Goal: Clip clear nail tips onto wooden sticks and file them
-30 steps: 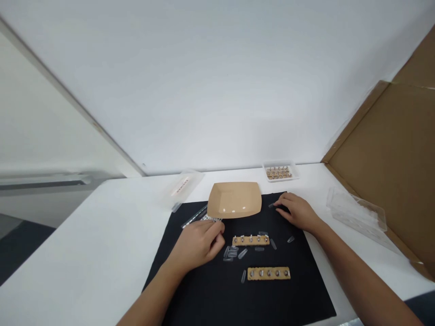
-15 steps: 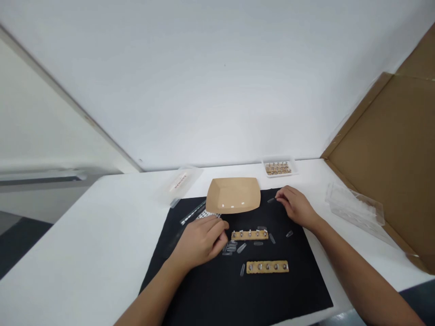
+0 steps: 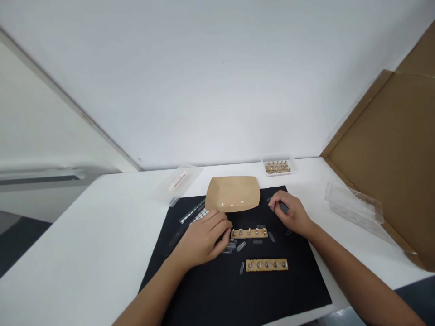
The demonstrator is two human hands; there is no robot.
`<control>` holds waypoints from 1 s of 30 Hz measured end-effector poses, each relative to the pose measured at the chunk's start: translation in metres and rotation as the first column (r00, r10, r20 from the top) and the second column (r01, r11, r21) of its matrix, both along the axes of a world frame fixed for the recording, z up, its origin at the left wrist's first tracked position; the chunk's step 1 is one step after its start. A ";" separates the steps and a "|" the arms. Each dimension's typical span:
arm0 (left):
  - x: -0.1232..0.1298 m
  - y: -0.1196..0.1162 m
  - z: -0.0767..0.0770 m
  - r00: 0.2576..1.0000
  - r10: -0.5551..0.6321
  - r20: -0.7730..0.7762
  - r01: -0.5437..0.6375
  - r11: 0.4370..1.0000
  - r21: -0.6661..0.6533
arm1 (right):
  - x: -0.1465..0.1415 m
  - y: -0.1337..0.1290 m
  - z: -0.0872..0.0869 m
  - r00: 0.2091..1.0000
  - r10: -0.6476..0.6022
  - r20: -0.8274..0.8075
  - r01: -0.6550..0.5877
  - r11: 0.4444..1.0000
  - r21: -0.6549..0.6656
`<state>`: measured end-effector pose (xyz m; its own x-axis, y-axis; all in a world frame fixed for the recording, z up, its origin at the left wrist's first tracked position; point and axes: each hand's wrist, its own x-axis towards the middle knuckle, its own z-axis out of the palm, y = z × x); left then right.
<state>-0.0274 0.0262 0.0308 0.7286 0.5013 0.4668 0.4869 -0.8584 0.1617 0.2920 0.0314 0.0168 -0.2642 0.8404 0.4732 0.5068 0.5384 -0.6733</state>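
Note:
My left hand point(image 3: 205, 237) is closed, fingers curled, at the left end of a wooden strip point(image 3: 249, 233) with a row of small metal nail-tip stands. Its fingertips look to be touching that end, but what they grip is hidden. My right hand point(image 3: 290, 213) is pinched closed at the mat's far right; anything between its fingertips is too small to make out. A clear false nail point(image 3: 268, 199) lies just past its fingers. Several clear false nails point(image 3: 241, 246) lie around the strip. Nearer me lies a second wooden strip with stands point(image 3: 267, 265).
A brown paper tray point(image 3: 234, 185) holds a few small white pieces. Sheets of white adhesive tabs point(image 3: 199, 216) lie left of it. Behind stand a plastic box of stands point(image 3: 278, 167) and a clear lid point(image 3: 183, 183). At right are a clear case point(image 3: 355, 203) and cardboard point(image 3: 384, 167).
My right hand has shifted a little left and down, its fingers more curled, now partly covering the far false nail. My left hand stays at the strip's end.

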 end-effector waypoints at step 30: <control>0.002 -0.001 -0.003 0.996 0.057 0.063 -0.060 0.997 0.039 | 0.014 0.011 -0.013 0.973 0.028 0.230 -0.001 0.993 -0.116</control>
